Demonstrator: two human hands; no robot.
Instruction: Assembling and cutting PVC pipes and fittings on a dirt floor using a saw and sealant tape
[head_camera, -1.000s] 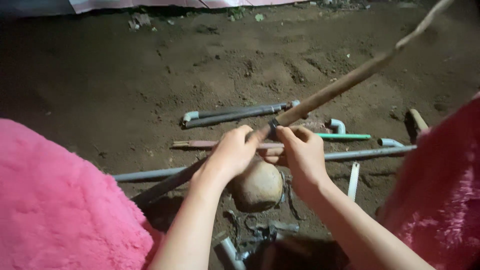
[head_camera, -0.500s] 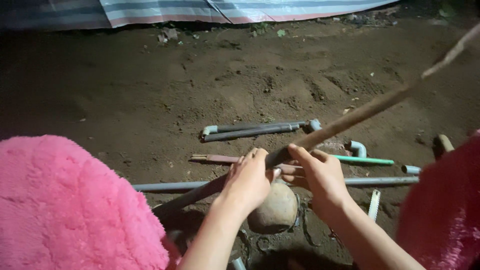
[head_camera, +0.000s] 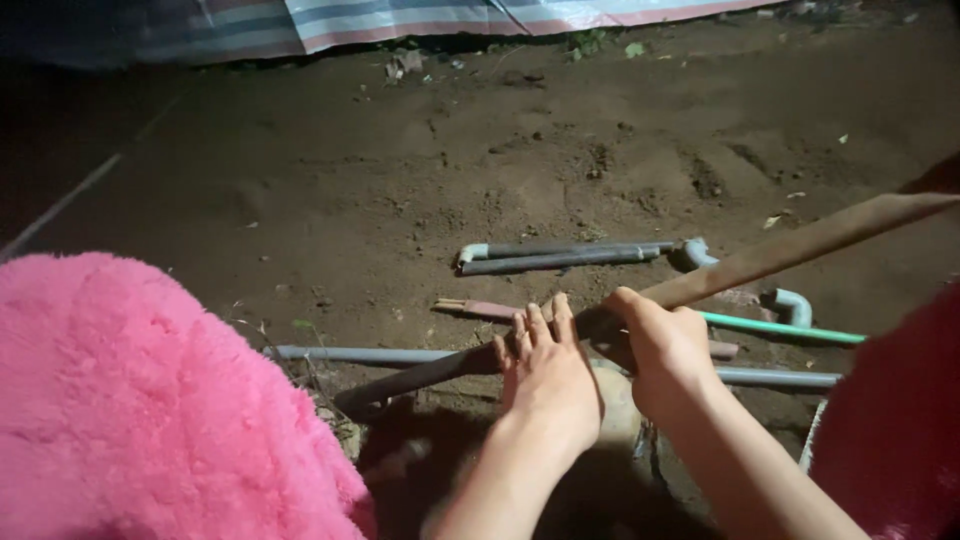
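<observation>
Soil (head_camera: 420, 190), brown and uneven, is spread over most of the view, with a striped tarp (head_camera: 420, 20) seen along its far edge. Pink fleece is seen at both lower corners — a broad knee (head_camera: 150, 400) on the left, a narrower patch (head_camera: 890, 430) on the right. A long wooden stick (head_camera: 790, 250) is laid slantwise from the upper right down toward the middle, raised above the ground. The stick is gripped by both hands near its lower part: the left hand (head_camera: 545, 380) is pressed over it with fingers stretched forward and together, and the right hand (head_camera: 665, 345) is clamped around it just beside the left. A rounded stone (head_camera: 615, 415) is partly hidden beneath the two hands. Grey pipes are scattered on the ground beyond — a pair with elbow ends (head_camera: 570, 258), a long one (head_camera: 370, 354) passing under the stick — and a thin green pipe (head_camera: 780, 327) lies to the right.
</observation>
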